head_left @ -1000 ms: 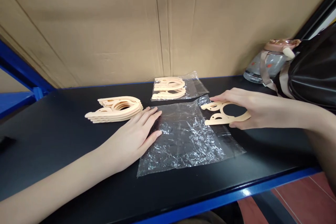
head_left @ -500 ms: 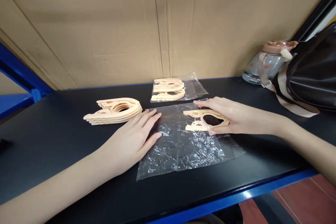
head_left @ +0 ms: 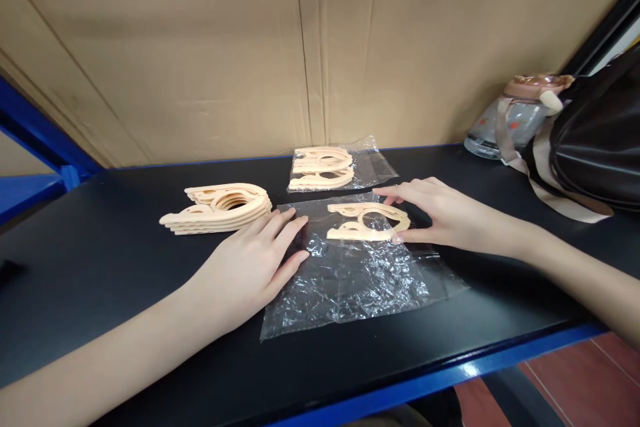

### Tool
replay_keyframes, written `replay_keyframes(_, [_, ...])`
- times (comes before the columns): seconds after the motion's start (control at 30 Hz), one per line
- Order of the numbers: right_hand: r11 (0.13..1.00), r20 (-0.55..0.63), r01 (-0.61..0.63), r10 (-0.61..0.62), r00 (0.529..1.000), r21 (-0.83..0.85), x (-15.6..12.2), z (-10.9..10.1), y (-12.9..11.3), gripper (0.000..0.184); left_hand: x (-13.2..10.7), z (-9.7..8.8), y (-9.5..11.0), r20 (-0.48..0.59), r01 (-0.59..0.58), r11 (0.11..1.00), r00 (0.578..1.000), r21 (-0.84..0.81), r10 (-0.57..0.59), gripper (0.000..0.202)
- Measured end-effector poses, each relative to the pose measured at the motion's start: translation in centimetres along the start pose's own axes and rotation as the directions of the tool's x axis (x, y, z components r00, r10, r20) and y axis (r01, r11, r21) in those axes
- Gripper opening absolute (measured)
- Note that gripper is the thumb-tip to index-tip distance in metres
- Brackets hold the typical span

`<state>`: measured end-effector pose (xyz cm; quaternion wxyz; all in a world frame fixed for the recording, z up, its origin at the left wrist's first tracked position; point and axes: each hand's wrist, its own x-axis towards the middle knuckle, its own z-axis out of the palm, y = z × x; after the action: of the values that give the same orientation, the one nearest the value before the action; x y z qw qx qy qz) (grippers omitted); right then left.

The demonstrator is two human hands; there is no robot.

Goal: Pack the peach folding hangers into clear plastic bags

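Note:
A cream folding hanger point(head_left: 345, 235) lies folded, mostly inside the clear plastic bag point(head_left: 345, 293) on the black surface. My right hand point(head_left: 430, 217) spans its curved right end at the bag's mouth, thumb on the near edge and fingertips at the far edge; a gap shows between hanger and palm. My left hand point(head_left: 257, 260) lies flat on the bag's left edge, fingers stretched out, holding nothing. Its fingertips come close to a stack of several cream folding hangers point(head_left: 215, 220); whether they touch is unclear. Behind the bag rests another clear bag point(head_left: 373, 163) with folded hangers inside.
Cardboard point(head_left: 200, 47) stands along the back of the black shelf point(head_left: 100, 280). At the right back are a clear water bottle point(head_left: 520, 120) with a strap and a dark shiny bag point(head_left: 600, 140). A blue beam point(head_left: 450, 377) edges the front, and a blue post point(head_left: 40, 127) rises at left.
The hanger has slid left, deeper into the bag, and my right hand has followed slightly, its palm now apart from the hanger's end. My left hand has stayed in place.

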<state>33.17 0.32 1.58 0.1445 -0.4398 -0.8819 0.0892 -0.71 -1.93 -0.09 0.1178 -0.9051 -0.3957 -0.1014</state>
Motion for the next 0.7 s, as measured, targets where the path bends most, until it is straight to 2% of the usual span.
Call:
replay_keyframes(0.07, [0.997,-0.02,0.006,-0.004,1.0,0.073,0.3,0.5,-0.1,0.068,0.0,0.0,-0.1,-0.006,-0.001,1.0,1.0,0.007,0.001,0.056])
replay_keyframes(0.2, [0.958,0.014,0.021,-0.026,1.0,0.286,0.5,0.7,0.0,0.064,0.0,-0.1,-0.1,-0.005,-0.007,1.0,1.0,0.023,0.007,0.055])
replay_keyframes(0.27, [0.943,0.012,0.009,-0.013,1.0,0.333,0.5,0.7,0.1,0.064,0.0,0.0,-0.1,-0.005,-0.021,1.0,1.0,0.024,0.021,0.055])
replay_keyframes(0.53, [0.988,-0.103,-0.058,0.073,0.992,0.14,1.3,2.1,-0.9,0.063,-0.1,1.0,-0.2,-0.1,-0.028,1.0,0.995,0.014,0.029,0.055])
replay_keyframes(0.7, [0.991,-0.186,-0.068,0.088,0.978,0.112,1.5,2.7,-1.4,0.052,0.2,0.2,-0.1,-0.02,-0.043,0.999,0.999,-0.022,0.043,0.053])
